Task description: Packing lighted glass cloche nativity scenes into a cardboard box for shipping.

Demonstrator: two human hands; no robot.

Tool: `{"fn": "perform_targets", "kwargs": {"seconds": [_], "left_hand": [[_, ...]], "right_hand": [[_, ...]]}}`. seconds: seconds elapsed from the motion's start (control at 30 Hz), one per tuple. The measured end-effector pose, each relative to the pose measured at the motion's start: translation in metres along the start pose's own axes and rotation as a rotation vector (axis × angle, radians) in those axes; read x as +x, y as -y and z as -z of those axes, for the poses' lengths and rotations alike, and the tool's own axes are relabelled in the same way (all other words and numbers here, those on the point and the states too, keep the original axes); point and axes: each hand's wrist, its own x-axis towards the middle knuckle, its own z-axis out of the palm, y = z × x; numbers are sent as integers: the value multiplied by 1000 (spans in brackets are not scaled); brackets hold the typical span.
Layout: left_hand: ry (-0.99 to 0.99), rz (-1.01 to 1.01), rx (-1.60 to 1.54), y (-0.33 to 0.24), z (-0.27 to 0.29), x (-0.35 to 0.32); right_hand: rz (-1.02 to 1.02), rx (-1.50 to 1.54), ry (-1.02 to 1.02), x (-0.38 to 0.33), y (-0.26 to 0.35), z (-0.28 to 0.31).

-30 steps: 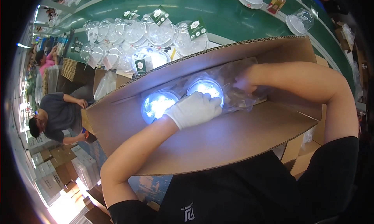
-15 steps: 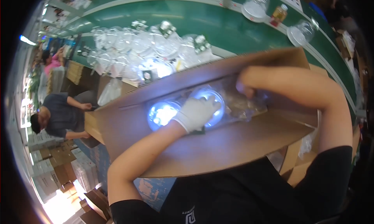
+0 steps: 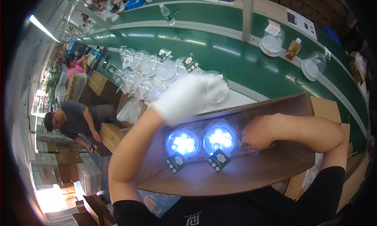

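So two glowing blue dome lights (image 3: pixel 201 140) sit side by side in the cardboard box (image 3: pixel 275 167), row running left-right, dark tags (image 3: pixel 218 160) toward the person. Right hand (image 3: pixel 257 132) is clenched at the wrap beside them. Gloved left hand (image 3: pixel 188 96) hovers open above, blurry. Clear domes (image 3: pixel 153 75) crowd the green belt (image 3: pixel 235 57) behind.

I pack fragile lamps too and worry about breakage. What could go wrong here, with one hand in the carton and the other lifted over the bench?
1. The white-gloved left hand is blurred above the cluster of clear plastic dome lamps on the bench; it might knock one over.
2. Only the bare right hand is down in the brown cardboard carton, beside the two glowing blue round lamps; they could shift or bump together.
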Motion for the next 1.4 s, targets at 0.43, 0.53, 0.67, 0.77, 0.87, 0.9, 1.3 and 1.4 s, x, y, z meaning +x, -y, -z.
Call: {"fn": "perform_targets", "kwargs": {"seconds": [0.43,0.53,0.67,0.77,0.87,0.9,1.3,1.4], "left_hand": [[375,367,284,139,-95,81],[273,361,271,133,-104,77],[-90,500,193,122,-90,72],[-186,573,182,83,-38,78],[-382,524,260,39,5,61],[-472,466,265,28,17,50],[-1057,117,174,-114,111,-44],[-1058,-158,18,-142,91,-54]], "right_hand": [[194,-22,-97,18,0,7],[158,-48,-70,17,2,11],[190,-144,-65,23,8,0],[191,-149,-144,25,6,-10],[193,-106,-87,18,9,-8],[188,-94,-58,21,10,-8],[183,7,-146,32,-28,-12],[-22,-154,-95,3,-33,-24]]}}
